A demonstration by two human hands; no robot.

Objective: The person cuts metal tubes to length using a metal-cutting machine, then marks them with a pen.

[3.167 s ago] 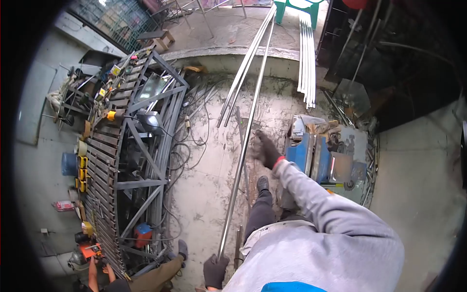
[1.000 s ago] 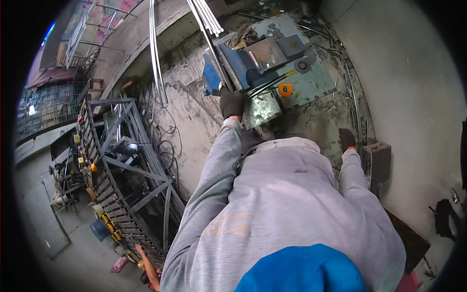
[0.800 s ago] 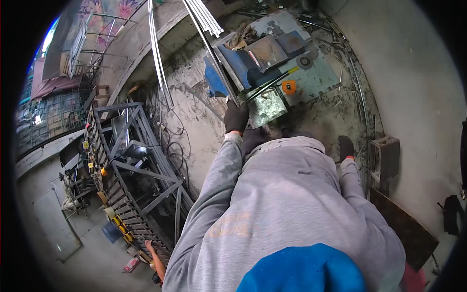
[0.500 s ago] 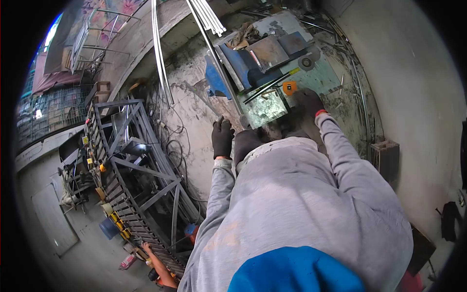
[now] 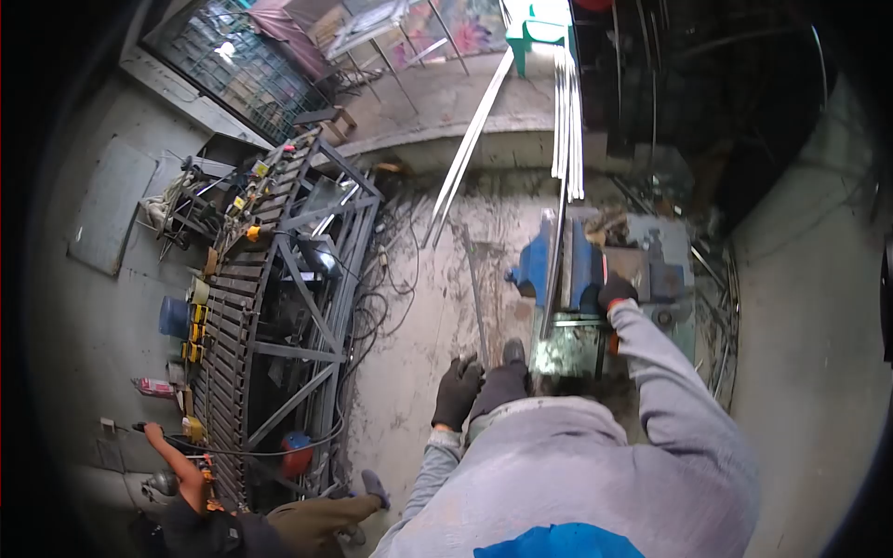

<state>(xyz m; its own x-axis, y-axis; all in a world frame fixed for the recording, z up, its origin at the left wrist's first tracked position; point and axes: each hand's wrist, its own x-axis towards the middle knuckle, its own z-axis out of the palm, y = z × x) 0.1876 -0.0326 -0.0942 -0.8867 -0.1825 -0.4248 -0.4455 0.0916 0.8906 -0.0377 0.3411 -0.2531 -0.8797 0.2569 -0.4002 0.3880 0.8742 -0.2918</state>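
My right hand, in a dark glove with a red band at the wrist, is at the near edge of a blue metal machine. Just above its fingers lies a thin red-and-white stick; I cannot make out whether the fingers grip it. A long dark metal tube lies across the machine. My left hand, also gloved, hangs beside my knee with fingers loosely bent and apart, holding nothing visible. An orange object is partly hidden by my right sleeve.
Bright metal tubes stretch back to a green stool. To the left stands a slatted metal rack with tools along it, and cables on the floor. Another person is at lower left, an arm raised.
The view has turned, so the machine appears farther right and more upright. My right hand has moved from beside the orange tape measure to the machine's edge. More of the other person shows.
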